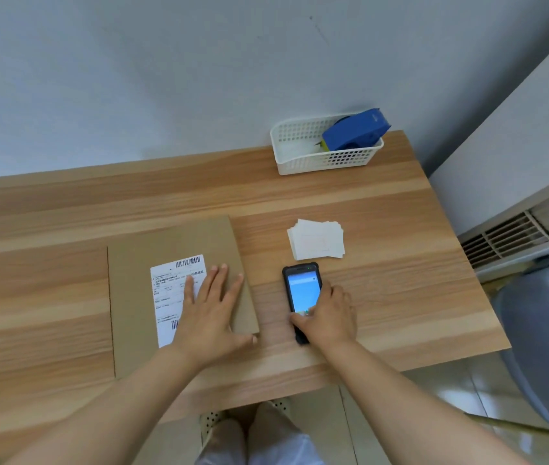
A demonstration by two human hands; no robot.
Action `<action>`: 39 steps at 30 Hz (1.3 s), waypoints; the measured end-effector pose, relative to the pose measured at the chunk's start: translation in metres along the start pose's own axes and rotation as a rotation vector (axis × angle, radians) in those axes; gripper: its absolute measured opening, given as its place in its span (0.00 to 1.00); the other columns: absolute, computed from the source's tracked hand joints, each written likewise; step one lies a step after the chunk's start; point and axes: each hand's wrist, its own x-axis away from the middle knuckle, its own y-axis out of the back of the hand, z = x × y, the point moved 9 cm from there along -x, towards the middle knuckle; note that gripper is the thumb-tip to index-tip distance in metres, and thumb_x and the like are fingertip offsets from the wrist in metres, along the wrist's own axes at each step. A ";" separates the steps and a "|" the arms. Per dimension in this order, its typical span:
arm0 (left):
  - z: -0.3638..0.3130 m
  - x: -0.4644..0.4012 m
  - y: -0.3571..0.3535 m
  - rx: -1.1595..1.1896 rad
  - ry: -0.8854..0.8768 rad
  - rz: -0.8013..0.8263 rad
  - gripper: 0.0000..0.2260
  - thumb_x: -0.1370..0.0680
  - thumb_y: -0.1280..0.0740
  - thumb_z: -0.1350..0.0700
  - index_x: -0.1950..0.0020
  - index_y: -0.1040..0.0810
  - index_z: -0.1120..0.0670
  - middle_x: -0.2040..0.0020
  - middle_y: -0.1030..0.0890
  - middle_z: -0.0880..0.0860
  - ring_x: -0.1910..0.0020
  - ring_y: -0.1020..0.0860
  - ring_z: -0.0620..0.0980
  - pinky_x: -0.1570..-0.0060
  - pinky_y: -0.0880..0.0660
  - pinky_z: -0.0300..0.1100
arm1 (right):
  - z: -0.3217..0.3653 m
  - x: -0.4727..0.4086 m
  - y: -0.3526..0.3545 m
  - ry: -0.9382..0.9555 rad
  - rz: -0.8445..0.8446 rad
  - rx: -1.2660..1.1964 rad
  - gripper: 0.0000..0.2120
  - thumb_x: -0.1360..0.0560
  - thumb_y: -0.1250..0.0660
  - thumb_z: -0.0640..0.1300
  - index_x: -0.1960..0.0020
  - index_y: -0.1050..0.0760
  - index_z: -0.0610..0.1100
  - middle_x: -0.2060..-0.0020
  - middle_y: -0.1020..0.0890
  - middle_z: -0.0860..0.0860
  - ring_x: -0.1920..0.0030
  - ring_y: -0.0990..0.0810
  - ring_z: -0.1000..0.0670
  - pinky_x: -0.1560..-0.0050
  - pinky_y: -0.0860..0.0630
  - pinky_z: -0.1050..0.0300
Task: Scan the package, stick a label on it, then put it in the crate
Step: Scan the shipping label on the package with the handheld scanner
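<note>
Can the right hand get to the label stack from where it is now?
Probably yes: the right hand rests on the scanner, and the label stack lies just beyond it on bare table, nothing between.

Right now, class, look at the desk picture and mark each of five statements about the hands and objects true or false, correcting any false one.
1. The left hand lies flat on the flat brown cardboard package. True.
2. The right hand has its grip around the black handheld scanner with a lit blue screen. True.
3. The blue tape dispenser stands on the bare wooden desk. False: it sits in the white perforated plastic basket.
4. The stack of blank white labels lies on the package. False: it lies on the desk, beyond the scanner.
5. The package already bears a white printed shipping sheet with barcodes. True.
</note>
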 end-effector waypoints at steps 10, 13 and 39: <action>0.003 0.000 -0.004 0.022 0.016 -0.038 0.48 0.38 0.42 0.29 0.25 0.58 0.48 0.25 0.63 0.51 0.28 0.68 0.46 0.32 0.69 0.57 | 0.003 0.001 -0.012 -0.101 -0.068 0.043 0.47 0.39 0.28 0.62 0.30 0.43 0.40 0.39 0.30 0.45 0.41 0.32 0.44 0.42 0.32 0.52; 0.001 0.003 -0.005 0.023 0.022 -0.025 0.47 0.36 0.42 0.30 0.25 0.60 0.48 0.25 0.63 0.51 0.28 0.68 0.46 0.31 0.69 0.56 | 0.001 0.002 -0.011 -0.125 -0.055 0.032 0.43 0.39 0.27 0.60 0.33 0.40 0.41 0.40 0.30 0.45 0.42 0.32 0.44 0.44 0.31 0.52; 0.099 0.082 0.030 0.125 0.174 -0.088 0.42 0.37 0.45 0.36 0.26 0.43 0.55 0.24 0.44 0.56 0.25 0.48 0.55 0.29 0.56 0.53 | 0.057 0.064 0.076 0.124 -0.149 -0.060 0.41 0.36 0.29 0.49 0.28 0.44 0.52 0.42 0.28 0.49 0.40 0.30 0.46 0.42 0.34 0.53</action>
